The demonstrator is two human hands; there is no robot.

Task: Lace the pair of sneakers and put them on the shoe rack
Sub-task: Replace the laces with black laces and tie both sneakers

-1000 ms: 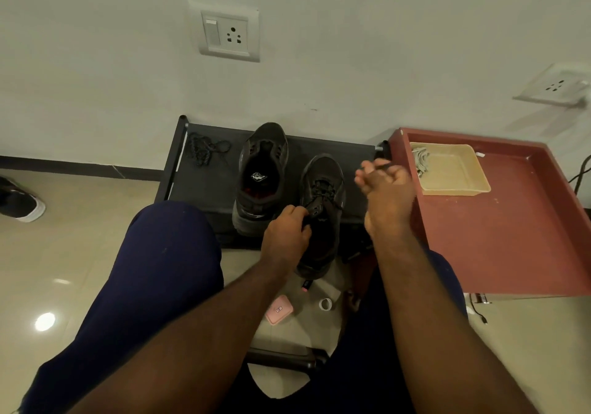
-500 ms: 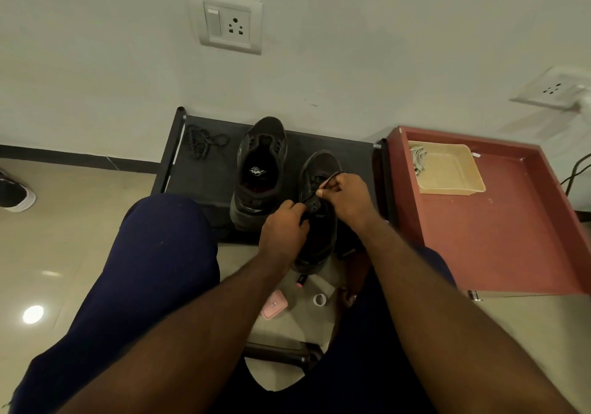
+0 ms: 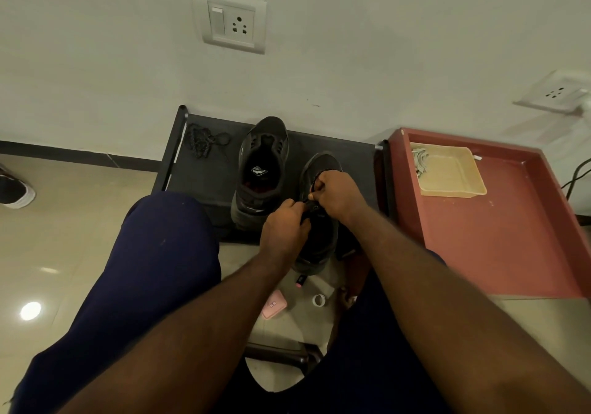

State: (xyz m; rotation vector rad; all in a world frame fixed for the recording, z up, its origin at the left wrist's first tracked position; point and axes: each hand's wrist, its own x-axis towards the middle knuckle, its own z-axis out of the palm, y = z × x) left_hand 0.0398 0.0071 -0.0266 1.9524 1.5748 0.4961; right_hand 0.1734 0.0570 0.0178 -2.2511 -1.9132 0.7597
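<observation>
At rack (image 3: 204, 183) front edge: sneaker (image 3: 319, 244), left hand (image 3: 283, 224) gripping its upper, right hand (image 3: 335, 191) pinching lace (image 3: 315, 180). Second sneaker (image 3: 262, 170) on rack, unlaced. Lace limp, light: probably best pinched near tip. Shoe soft; steady by upper.

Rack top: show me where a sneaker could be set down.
Bare: the rack patch between loose lace and unlaced sneaker; a narrow strip by the right rail, past the right hand. Crowded between: left hand holds the second sneaker, right pinches its lace.
</observation>
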